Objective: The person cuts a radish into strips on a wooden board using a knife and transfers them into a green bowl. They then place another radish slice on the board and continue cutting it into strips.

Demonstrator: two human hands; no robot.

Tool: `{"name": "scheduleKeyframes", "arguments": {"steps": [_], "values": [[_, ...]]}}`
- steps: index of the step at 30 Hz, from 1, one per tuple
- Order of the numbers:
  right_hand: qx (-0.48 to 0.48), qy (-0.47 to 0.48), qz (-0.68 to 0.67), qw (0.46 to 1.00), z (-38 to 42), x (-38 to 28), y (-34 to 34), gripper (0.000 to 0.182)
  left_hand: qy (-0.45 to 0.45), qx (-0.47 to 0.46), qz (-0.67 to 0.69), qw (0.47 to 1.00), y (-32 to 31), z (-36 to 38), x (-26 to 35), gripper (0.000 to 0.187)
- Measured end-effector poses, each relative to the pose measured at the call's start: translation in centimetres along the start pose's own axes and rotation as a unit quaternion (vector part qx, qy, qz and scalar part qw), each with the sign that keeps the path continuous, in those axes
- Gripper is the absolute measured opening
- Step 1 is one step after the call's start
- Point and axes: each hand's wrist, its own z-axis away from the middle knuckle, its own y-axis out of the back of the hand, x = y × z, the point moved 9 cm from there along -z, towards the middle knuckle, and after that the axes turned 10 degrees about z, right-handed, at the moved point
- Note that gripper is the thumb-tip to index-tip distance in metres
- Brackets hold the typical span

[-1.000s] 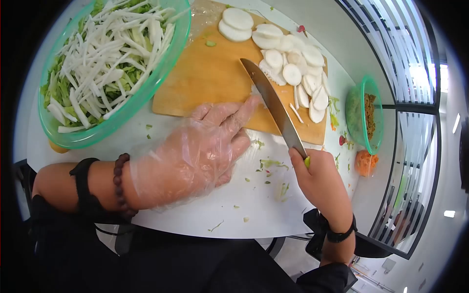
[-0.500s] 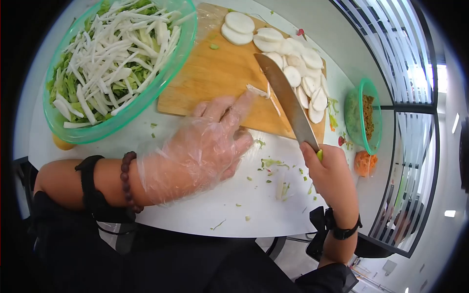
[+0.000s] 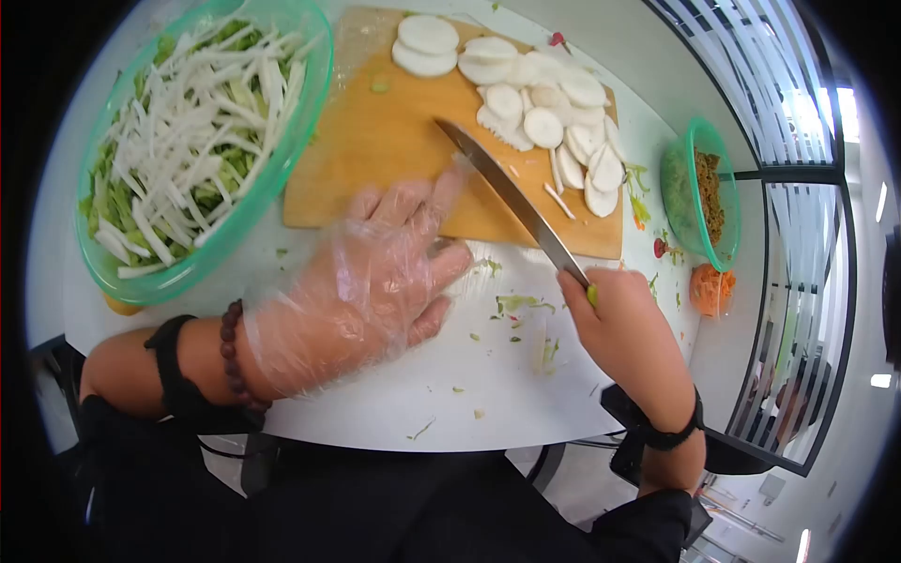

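Observation:
A clear plastic glove covers my left hand [image 3: 366, 281], which reaches over the front edge of the wooden cutting board [image 3: 366, 150] with its fingers stretched out. Its index fingertip is close to the blade, and I see nothing held in it. My right hand [image 3: 624, 319], bare, grips a kitchen knife [image 3: 516, 202] with some green showing at the handle. The blade slants across the board, tip pointing away and to the left. White radish slices [image 3: 544, 127] lie overlapped at the back right of the board. A thin white strip [image 3: 559, 201] rests right of the blade.
At the left stands a large green bowl [image 3: 324, 75] of shredded greens topped with white strips. A smaller green bowl [image 3: 676, 192] with brown food and a container of shredded orange food [image 3: 710, 289] stand at the right. Green scraps [image 3: 516, 305] dot the white table.
The knife has moved left relative to the slices. White strips that lay between my left fingertips and the blade are now right of the blade. The whole view has shifted slightly.

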Motion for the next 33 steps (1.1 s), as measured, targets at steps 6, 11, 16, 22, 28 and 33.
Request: {"name": "scheduleKeyframes", "arguments": {"steps": [6,11,16,22,28,33], "values": [[0.061,-0.034,-0.206,0.976,3.2,4.2,0.9,0.042,0.003,-0.016,-0.044,0.999,0.0,0.3,0.7,0.041],[-0.123,-0.157,-0.497,0.845,6.3,8.0,-3.6,0.032,0.012,-0.046,-0.016,0.999,0.7,-0.1,0.9,0.045],[-0.157,-0.185,-0.587,0.772,10.2,9.5,-7.3,0.03,0.059,0.001,-0.045,0.997,1.1,-0.7,0.0,0.069],[-0.223,-0.173,-0.594,0.754,11.4,8.1,-9.1,0.033,0.074,-0.046,-0.102,0.991,-1.0,-1.8,0.1,0.077],[-0.242,-0.115,-0.576,0.773,7.9,6.8,-8.8,0.036,0.054,-0.043,-0.1,0.993,-1.5,-2.6,0.7,0.077],[-0.222,-0.084,-0.549,0.801,4.5,5.9,-7.7,0.035,0.05,-0.018,-0.034,0.998,-1.2,-3.6,0.6,0.079]]}}
